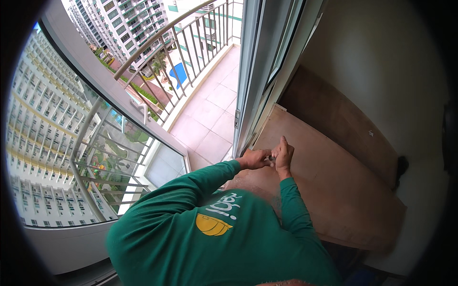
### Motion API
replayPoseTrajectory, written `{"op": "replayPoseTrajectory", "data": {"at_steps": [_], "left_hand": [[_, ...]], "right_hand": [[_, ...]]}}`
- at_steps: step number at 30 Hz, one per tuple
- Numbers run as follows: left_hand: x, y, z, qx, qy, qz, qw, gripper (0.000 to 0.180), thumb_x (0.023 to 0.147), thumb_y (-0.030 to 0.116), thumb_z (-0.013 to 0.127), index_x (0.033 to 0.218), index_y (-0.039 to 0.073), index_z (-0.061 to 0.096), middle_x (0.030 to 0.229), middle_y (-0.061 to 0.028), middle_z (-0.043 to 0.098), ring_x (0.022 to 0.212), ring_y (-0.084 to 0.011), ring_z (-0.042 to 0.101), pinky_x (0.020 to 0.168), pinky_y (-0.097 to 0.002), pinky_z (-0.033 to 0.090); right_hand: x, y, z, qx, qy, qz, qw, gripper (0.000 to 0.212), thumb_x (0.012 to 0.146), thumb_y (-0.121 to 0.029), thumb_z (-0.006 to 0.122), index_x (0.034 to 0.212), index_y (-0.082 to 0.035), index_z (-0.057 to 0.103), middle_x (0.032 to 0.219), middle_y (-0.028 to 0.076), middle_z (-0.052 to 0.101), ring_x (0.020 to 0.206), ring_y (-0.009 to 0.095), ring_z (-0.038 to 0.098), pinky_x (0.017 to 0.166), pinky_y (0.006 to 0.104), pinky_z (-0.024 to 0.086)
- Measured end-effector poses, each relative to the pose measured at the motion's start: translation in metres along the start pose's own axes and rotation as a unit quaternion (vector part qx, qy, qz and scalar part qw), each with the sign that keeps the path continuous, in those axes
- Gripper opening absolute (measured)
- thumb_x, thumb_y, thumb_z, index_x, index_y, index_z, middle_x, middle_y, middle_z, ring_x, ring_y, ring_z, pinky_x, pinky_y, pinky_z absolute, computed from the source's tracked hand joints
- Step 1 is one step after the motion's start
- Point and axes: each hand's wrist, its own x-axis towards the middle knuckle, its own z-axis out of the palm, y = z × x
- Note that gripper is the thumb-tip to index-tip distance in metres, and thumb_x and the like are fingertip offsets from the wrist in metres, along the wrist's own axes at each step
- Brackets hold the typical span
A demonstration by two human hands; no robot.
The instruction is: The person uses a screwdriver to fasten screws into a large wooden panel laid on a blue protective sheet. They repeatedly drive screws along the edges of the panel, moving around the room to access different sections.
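Observation:
My left hand (pixel 256 159) and my right hand (pixel 284 156) meet in front of my chest, beside the edge of an aluminium sliding door (pixel 257 62). Both are closed, and between them is a small dark thing (pixel 271 159) too hidden to name. One digit of my right hand points up, away from the rest. Below and to the right of the hands lies a large brown board (pixel 329 176), its far corner close to the door frame.
A darker brown panel (pixel 334 102) lies beyond the board, along a pale wall (pixel 381 57). On the left stands a glass pane in a light frame (pixel 162 133). Past the doorway are a tiled balcony floor (pixel 210 109), a metal railing (pixel 179 43) and tall buildings (pixel 124 24).

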Motion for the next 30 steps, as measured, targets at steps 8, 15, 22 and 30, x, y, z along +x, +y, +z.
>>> {"op": "replayPoseTrajectory", "data": {"at_steps": [8,15,22,30], "left_hand": [[0.010,0.002,0.005,-0.003,0.068,0.018,0.997,0.043,0.104,0.044,0.068,0.133,0.013,0.067,0.117,-0.0188,0.077,0.113,-0.0422,0.072,0.091,-0.0510,0.057],[0.008,-0.017,0.004,0.006,-0.039,-0.024,0.999,0.051,0.098,0.047,0.075,0.132,0.010,0.067,0.116,-0.0225,0.076,0.112,-0.0444,0.072,0.092,-0.0520,0.056],[0.009,-0.006,0.007,0.023,0.008,-0.004,1.000,0.041,0.102,0.033,0.062,0.138,0.013,0.065,0.120,-0.0225,0.076,0.112,-0.0445,0.072,0.091,-0.0531,0.057],[0.002,0.000,0.001,-0.063,0.011,0.026,0.998,0.044,0.100,0.045,0.073,0.129,0.011,0.068,0.116,-0.0220,0.076,0.113,-0.0449,0.071,0.093,-0.0529,0.056]], "right_hand": [[-0.009,0.012,0.021,-0.074,0.196,-0.092,0.973,0.051,0.114,-0.040,0.048,0.087,0.002,0.057,0.083,0.013,0.057,0.077,0.025,0.056,0.071,0.0408,0.049],[0.007,-0.003,-0.001,-0.035,-0.137,0.009,0.990,0.066,0.111,-0.040,0.053,0.056,-0.004,0.047,0.054,0.009,0.052,0.050,0.020,0.052,0.053,0.0387,0.045],[-0.005,0.005,0.034,-0.114,0.156,-0.207,0.959,0.064,0.112,-0.039,0.053,0.062,-0.001,0.051,0.057,0.010,0.053,0.052,0.023,0.054,0.057,0.0407,0.049],[0.008,-0.011,-0.010,-0.088,-0.062,-0.010,0.994,0.065,0.114,-0.043,0.050,0.062,-0.003,0.051,0.056,0.005,0.051,0.054,0.019,0.053,0.058,0.0385,0.046]]}}
